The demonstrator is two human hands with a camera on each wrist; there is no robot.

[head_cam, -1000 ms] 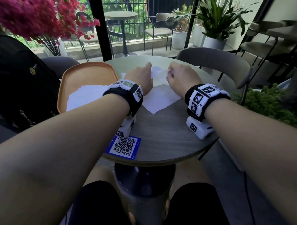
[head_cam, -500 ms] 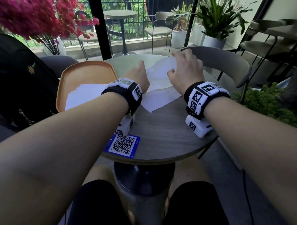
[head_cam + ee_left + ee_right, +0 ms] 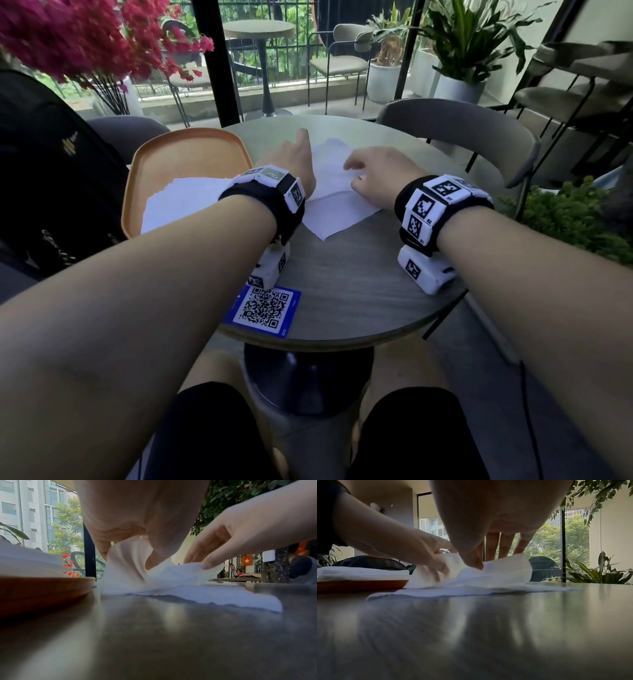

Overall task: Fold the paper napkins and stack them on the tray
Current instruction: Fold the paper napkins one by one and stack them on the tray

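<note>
A white paper napkin [image 3: 339, 212] lies on the round grey table [image 3: 342, 274], its far part lifted and bent over toward me. My left hand [image 3: 298, 154] pinches the raised left edge [image 3: 126, 555]. My right hand [image 3: 370, 171] pinches the right part of the fold between thumb and fingers [image 3: 481, 561]. Left of the hands sits the orange tray [image 3: 185, 147], holding a stack of white napkins [image 3: 185, 202]. In the head view both hands hide the fold line.
A blue QR-code card [image 3: 265, 308] lies at the table's near edge. A black backpack [image 3: 51, 171] sits left of the tray, with pink flowers [image 3: 85, 41] above it. A grey chair [image 3: 462, 126] stands behind the table and a green bush [image 3: 565, 219] at the right.
My right hand reached to the napkin's far edge, then came back toward me with that edge lifted and folded over. The left hand stayed at the napkin's left side.
</note>
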